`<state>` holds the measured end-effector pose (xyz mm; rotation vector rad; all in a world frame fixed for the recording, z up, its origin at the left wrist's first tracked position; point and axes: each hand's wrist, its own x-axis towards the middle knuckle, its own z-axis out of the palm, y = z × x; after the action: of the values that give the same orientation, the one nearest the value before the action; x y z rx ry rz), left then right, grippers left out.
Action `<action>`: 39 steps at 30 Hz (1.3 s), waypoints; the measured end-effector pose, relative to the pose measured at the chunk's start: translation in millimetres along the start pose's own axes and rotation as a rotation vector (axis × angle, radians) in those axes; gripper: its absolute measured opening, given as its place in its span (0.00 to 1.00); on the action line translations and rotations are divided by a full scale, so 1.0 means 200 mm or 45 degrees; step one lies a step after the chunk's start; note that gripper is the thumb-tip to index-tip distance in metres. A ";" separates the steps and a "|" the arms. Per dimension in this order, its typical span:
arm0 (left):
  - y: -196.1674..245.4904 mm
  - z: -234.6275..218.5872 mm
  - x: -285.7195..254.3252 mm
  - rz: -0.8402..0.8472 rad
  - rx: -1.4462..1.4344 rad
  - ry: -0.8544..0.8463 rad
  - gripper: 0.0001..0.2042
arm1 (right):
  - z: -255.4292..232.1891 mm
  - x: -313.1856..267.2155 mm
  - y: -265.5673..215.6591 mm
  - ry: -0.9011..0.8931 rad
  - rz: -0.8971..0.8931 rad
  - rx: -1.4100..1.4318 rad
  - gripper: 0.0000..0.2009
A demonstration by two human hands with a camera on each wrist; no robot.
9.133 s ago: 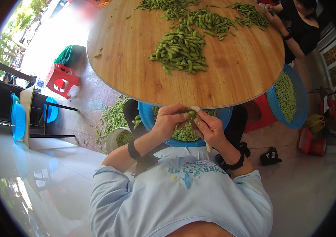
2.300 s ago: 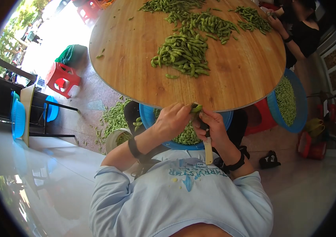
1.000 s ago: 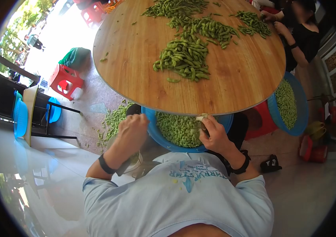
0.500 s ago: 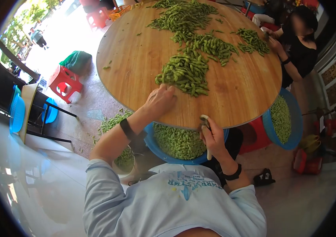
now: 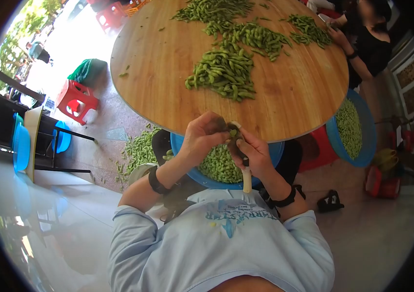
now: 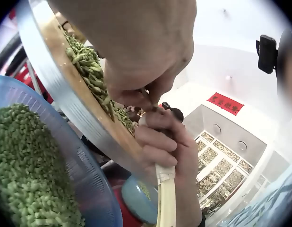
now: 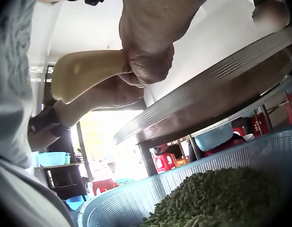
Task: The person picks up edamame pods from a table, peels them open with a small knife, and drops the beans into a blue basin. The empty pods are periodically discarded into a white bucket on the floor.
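Just off the near edge of the round wooden table (image 5: 289,112), my two hands meet. My left hand (image 5: 199,141) pinches a green bean pod (image 5: 234,131) against the right fingers. In my right hand (image 5: 258,153) is a tool whose long cream handle (image 5: 247,181) points down toward my shirt; the fingers hide its working end. The left wrist view shows that handle (image 6: 167,203) below the curled right fingers. Under both hands, a blue basket (image 5: 277,152) holds shelled green beans (image 5: 219,166). A heap of pods (image 5: 224,75) lies on the table ahead.
More pods (image 5: 260,39) lie farther across the table, where another person (image 5: 370,39) sits at the right. A second blue basin (image 5: 332,129) of beans stands right of a red stool (image 5: 316,151). Pods are scattered on the floor (image 5: 139,151) at left, beside a pale bucket (image 5: 141,171).
My left hand swung left away from the right hand, reached the near pod heap, then came back with a pod. The right hand kept the cream-handled tool throughout.
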<state>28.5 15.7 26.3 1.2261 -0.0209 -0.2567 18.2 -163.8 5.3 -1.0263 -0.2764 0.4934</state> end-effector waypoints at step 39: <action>-0.06 0.04 -0.02 -0.127 -0.148 -0.072 0.12 | -0.07 -0.04 0.06 0.323 -0.184 -0.266 0.09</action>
<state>21.6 4.5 18.2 1.1052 0.0060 -0.3745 15.5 -173.2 -11.3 -1.2491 -0.1764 0.2028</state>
